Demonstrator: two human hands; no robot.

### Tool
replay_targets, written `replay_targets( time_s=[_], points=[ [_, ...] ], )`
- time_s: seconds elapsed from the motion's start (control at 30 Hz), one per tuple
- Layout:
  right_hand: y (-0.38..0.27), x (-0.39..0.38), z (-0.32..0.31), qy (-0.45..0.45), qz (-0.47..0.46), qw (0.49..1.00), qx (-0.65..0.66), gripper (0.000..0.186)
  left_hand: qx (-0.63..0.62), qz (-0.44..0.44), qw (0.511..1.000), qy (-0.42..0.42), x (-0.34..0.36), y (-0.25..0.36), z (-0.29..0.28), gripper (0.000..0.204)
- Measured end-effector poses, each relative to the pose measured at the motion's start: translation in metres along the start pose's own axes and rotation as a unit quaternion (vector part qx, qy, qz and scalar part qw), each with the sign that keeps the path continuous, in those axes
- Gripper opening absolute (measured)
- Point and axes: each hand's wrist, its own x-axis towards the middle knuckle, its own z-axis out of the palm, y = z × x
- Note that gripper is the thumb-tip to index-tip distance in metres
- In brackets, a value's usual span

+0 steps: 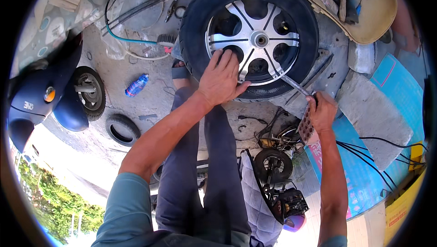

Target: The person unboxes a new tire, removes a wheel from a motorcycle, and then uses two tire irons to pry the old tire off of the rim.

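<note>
A black tyre (307, 28) on a silver spoked wheel rim (246, 37) lies flat at the top middle. My left hand (221, 77) rests on the rim's near left edge, fingers laid out over a spoke and the thumb stretched to the right. It holds nothing. In my right hand (324, 112) is a metal tyre lever (295, 84), gripped near its lower end. The lever's far tip sits at the rim's near right edge, between metal and tyre; how deep it reaches is hidden.
A tan bin (380, 14) of tools stands at upper right, beside stone blocks (371, 110) and blue boards (389, 76). Left lie a blue scooter (38, 87), a small tyre (123, 129) and a blue packet (137, 85). Black cables (364, 156) cross the right side.
</note>
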Motion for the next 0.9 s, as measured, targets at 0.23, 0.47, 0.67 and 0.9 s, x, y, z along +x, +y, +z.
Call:
replay_targets(
  time_s=[0.23, 0.47, 0.67, 0.9],
  points=[
    [-0.078, -0.081, 0.003, -0.077, 0.215, 0.955, 0.186, 0.041, -0.061, 0.072, 0.994, -0.052, 0.021, -0.049, -0.012, 0.039],
    [-0.237, -0.091, 0.016, -0.135, 0.373, 0.784, 0.478, 0.035, 0.023, 0.193, 0.980, -0.047, 0.087, -0.115, -0.034, 0.033],
    [-0.227, -0.086, 0.041, -0.113, 0.323, 0.844, 0.414, 0.041, 0.001, 0.102, 0.994, -0.045, 0.045, -0.111, -0.027, 0.037],
    [-0.177, -0.078, 0.096, -0.083, 0.165, 0.948, 0.261, 0.045, 0.002, 0.093, 0.995, -0.028, 0.046, -0.106, -0.020, 0.031]
  ],
)
